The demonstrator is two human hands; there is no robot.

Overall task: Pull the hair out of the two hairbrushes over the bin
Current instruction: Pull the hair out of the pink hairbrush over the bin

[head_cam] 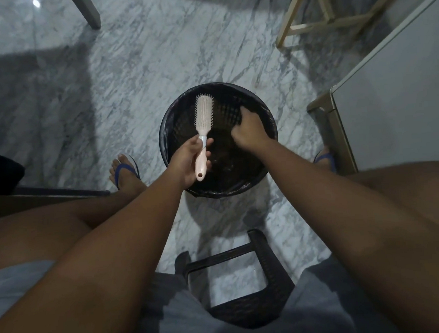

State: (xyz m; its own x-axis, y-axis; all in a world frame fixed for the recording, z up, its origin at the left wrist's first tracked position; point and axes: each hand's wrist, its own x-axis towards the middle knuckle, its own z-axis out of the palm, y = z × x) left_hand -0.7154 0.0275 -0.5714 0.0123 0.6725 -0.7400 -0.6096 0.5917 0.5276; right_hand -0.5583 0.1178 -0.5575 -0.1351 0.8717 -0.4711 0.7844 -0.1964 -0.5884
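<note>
A pink hairbrush (204,116) with pale bristles is held over the round black bin (169,123), its head pointing away from me. My left hand (187,163) grips the brush by its handle, above the bin's near left rim. Over the right side of the bin is my right hand (249,131), back up, with its fingers curled downward. A dark clump that looks like hair (244,111) sits at its fingertips, hard to tell apart from the dark bin. Only one hairbrush is in view.
I sit on a dark woven stool (257,279) with the bin on the marble floor between my feet in blue flip-flops (127,171). A white cabinet (393,101) stands at the right, and wooden furniture legs (317,23) at the back right.
</note>
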